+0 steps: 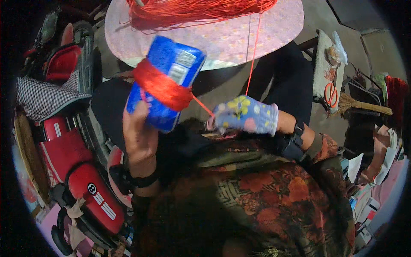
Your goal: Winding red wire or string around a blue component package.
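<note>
While my left hand (pixel 140 133) grips the blue pack (pixel 165 62), near left, red cord (pixel 160 88) wound round it, red skein (pixel 201 15) sits far on pink table (pixel 280 28); gloved right hand (pixel 244 115) pinches the strand (pixel 200 104), right of the pack.

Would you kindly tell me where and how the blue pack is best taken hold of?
I'd probably grip the blue pack by its bare upper end, coming from the table side: it looks boxy, red cord wraps its middle, and the left hand holds its lower end.

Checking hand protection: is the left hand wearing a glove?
No, the left hand holding the blue package shows bare skin.
</note>
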The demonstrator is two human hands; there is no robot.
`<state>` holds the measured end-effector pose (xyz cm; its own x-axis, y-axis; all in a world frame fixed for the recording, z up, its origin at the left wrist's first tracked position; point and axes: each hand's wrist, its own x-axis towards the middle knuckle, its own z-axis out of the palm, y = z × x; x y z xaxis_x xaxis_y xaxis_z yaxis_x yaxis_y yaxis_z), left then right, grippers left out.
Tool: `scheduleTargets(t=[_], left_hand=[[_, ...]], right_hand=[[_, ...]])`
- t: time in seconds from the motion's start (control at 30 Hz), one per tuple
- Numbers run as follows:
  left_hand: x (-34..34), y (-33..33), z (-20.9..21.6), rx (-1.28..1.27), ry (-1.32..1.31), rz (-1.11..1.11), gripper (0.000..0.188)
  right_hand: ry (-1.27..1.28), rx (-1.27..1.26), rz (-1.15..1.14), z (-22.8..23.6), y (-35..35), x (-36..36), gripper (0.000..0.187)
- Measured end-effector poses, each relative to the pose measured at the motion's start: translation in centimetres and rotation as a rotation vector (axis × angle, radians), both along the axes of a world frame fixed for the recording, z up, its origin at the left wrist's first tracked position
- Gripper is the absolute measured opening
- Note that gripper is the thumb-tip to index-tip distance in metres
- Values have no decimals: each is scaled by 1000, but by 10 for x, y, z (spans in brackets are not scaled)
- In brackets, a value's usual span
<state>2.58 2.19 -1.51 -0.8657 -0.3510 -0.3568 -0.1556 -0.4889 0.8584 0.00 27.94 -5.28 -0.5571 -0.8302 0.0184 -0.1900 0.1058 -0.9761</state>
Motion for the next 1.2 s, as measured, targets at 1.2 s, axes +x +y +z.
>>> scheduleTargets(t=[1.2], left_hand=[[-7, -4, 20, 105, 208, -1015, 60]], right_hand=[[237, 56, -299, 16, 27, -74, 22]])
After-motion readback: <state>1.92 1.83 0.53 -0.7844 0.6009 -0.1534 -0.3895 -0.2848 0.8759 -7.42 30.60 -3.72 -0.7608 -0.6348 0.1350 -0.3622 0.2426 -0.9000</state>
